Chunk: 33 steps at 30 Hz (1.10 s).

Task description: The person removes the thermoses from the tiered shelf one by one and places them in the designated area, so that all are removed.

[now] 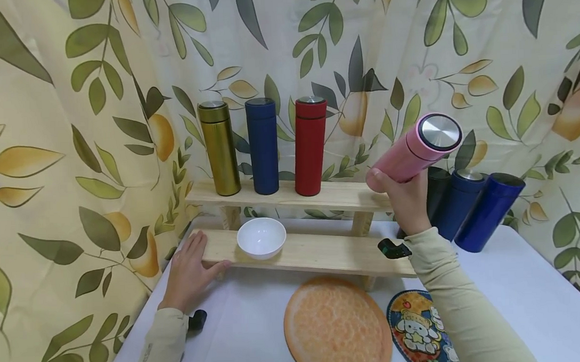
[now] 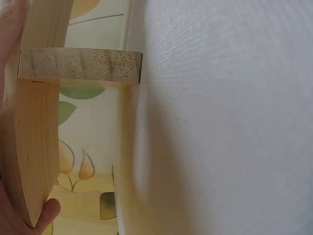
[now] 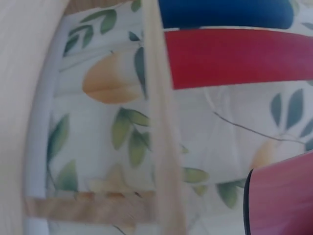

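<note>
My right hand grips a pink thermos bottle round its lower body. The bottle is tilted, its silver lid toward the upper right, above the right end of the upper shelf. In the right wrist view only part of the pink bottle shows. At the left end of the wooden two-tier rack, my left hand holds the lower board; in the left wrist view a fingertip curls past the board's edge. Gold, blue and red bottles stand upright along the upper shelf.
A white bowl sits on the lower shelf. Dark and blue bottles stand at the right behind my right forearm. A round bread-patterned mat and a cartoon mat lie in front. A leaf-print curtain hangs behind.
</note>
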Motion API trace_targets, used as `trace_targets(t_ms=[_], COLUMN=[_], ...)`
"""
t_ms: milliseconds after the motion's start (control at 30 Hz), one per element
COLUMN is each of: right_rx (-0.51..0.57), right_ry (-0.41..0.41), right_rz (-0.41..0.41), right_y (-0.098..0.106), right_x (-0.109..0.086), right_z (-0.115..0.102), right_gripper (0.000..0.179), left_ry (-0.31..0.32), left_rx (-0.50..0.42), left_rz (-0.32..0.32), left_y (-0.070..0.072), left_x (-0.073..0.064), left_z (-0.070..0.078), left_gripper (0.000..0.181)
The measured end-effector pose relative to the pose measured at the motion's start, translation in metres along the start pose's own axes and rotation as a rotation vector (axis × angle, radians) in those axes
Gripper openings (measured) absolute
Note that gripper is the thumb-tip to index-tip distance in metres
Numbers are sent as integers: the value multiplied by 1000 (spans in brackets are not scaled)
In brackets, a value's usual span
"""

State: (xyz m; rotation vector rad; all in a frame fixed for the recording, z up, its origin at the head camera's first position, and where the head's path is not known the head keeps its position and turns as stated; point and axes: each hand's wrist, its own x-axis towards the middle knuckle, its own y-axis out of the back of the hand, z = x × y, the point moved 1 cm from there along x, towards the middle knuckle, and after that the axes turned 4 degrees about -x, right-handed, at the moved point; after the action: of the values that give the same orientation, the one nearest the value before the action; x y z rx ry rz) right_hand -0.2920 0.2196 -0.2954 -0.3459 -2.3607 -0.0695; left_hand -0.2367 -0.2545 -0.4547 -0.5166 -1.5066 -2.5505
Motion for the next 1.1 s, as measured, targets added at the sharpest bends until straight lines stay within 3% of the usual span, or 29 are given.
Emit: trace_targets(t_ms=[200,467,600,900,1100], right_rx=[-21,-216,-246,-181,-252], right_ry=[117,122,115,15,-83], right_rz=[38,94,126,176,193], right_y=[18,44,52,70,85], right_x=[2,-2,-5,-9,-17], right_z=[-19,-32,-33,-24,-8], right_gripper=[49,55,57,73,78], left_ry=[3,-19,-1,0,-2], left_rx=[-5,-8,-13,-11,-17], left_rz=[-2,15,-5,-3,1], left_y=[0,1,0,2,1], left_x=[0,1,2,0,0], left_z=[0,1,0,2,2], left_gripper=[114,113,115,115,114])
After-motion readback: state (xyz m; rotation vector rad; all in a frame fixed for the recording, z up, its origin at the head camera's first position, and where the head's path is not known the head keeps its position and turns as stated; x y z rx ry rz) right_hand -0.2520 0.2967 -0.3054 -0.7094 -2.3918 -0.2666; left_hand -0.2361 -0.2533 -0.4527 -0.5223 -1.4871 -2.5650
